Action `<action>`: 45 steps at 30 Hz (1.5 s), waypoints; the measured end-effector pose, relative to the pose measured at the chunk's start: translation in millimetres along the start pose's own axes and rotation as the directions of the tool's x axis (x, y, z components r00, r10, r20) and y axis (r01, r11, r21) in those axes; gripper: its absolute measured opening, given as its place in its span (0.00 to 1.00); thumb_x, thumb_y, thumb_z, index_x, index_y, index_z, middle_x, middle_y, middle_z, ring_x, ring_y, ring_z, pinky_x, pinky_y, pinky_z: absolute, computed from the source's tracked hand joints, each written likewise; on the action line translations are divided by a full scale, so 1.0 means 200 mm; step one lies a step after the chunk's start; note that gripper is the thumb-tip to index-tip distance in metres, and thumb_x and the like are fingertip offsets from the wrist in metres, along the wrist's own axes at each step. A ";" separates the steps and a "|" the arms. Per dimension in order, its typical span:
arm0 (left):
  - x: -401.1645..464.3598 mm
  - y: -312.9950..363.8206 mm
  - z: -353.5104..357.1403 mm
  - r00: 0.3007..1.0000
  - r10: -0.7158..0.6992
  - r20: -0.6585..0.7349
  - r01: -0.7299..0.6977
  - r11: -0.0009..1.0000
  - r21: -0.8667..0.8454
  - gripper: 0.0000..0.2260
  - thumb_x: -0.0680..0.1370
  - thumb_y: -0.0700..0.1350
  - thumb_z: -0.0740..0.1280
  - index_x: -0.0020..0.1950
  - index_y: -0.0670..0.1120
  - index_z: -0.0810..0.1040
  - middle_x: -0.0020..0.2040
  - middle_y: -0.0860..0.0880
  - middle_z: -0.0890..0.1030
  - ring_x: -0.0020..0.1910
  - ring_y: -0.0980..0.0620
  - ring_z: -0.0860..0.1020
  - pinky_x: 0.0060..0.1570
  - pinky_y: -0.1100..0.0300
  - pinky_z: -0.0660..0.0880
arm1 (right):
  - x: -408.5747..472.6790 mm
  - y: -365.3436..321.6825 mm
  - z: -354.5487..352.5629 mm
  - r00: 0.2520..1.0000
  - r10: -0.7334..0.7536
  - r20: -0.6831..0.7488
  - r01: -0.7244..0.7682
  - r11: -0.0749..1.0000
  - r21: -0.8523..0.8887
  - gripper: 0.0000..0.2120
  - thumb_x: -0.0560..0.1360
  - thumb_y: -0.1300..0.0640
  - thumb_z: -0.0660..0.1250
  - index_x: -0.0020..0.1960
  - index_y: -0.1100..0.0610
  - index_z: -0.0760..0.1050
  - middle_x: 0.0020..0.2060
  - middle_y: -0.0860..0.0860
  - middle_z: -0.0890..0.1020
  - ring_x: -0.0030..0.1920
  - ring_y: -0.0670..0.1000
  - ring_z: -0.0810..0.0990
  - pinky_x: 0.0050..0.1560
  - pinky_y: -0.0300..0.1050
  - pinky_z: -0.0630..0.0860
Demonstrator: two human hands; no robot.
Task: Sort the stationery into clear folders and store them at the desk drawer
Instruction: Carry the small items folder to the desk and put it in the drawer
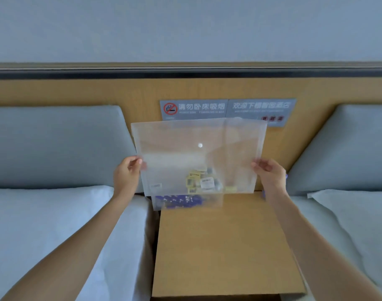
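Clear folder (198, 153) with a white snap button (200, 145) is held upright in the air above the far end of a wooden nightstand top (224, 246), between two beds. Left hand (127, 173) pinches the folder's left edge, thumb in front and fingers curled behind the plastic. Right hand (269, 173) pinches the right edge the same way, its fingers pressed together on the sheet. Small yellow-and-white labelled stationery pieces (202, 181) lie heaped at the bottom of the folder, slightly right of its middle; what exactly they are is too blurred to tell. Just below the folder's lower edge a second clear folder (185, 202) shows, with blue pieces (177, 202) inside it; whether it lies on the nightstand or hangs with the first cannot be told. A small blue object (263, 193) peeks out behind the right wrist. Behind the folder, on the wooden headboard panel (142, 92), hangs a grey no-smoking sign (193, 109) with a second grey sign (261, 109) beside it. Grey pillows (55, 144) lean against the panel on both sides, and white bedding (44, 224) covers the mattress on the left
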State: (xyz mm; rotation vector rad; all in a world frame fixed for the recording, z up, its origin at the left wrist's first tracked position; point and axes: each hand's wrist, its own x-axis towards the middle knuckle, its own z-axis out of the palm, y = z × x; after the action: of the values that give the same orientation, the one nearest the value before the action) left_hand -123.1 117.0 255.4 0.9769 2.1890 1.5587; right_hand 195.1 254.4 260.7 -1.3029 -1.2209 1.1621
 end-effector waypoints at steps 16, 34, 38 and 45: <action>-0.51 0.72 0.30 0.865 0.292 0.408 -0.098 0.895 -0.435 0.04 0.81 0.41 0.61 0.51 0.45 0.75 0.40 0.51 0.78 0.39 0.57 0.77 0.39 0.64 0.75 | -0.92 -0.45 -0.92 0.839 -0.129 -0.528 0.171 0.985 0.031 0.08 0.72 0.68 0.69 0.50 0.60 0.79 0.37 0.52 0.79 0.36 0.45 0.76 0.37 0.36 0.73; -2.33 1.35 0.76 0.348 0.575 0.741 -0.012 0.793 -0.609 0.04 0.80 0.40 0.63 0.53 0.42 0.76 0.38 0.50 0.79 0.34 0.60 0.78 0.31 0.69 0.75 | -2.68 -0.32 -2.21 0.291 -0.064 -0.955 0.212 0.977 -0.001 0.09 0.72 0.67 0.70 0.44 0.54 0.79 0.35 0.52 0.79 0.35 0.45 0.77 0.32 0.33 0.73; -3.01 1.38 0.75 0.212 0.586 0.782 0.052 0.792 -0.608 0.05 0.79 0.42 0.65 0.52 0.43 0.77 0.39 0.49 0.80 0.33 0.62 0.79 0.32 0.67 0.77 | -3.29 -0.27 -2.51 0.144 -0.030 -0.989 0.162 0.987 -0.006 0.09 0.71 0.68 0.70 0.43 0.54 0.80 0.35 0.52 0.79 0.33 0.43 0.77 0.32 0.33 0.73; -4.23 1.39 0.58 -0.231 0.585 0.777 0.182 0.811 -0.556 0.04 0.79 0.41 0.65 0.52 0.42 0.77 0.39 0.47 0.81 0.34 0.59 0.81 0.33 0.64 0.78 | -4.39 -0.17 -2.76 -0.284 0.058 -0.957 0.095 0.995 0.032 0.08 0.72 0.67 0.69 0.46 0.56 0.79 0.37 0.50 0.79 0.36 0.46 0.76 0.37 0.36 0.72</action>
State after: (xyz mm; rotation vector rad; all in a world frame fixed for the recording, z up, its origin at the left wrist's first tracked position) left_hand 663.1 -309.1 337.3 1.5995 0.2877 0.5976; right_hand 705.2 -643.4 358.3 -1.4799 0.2283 -0.2821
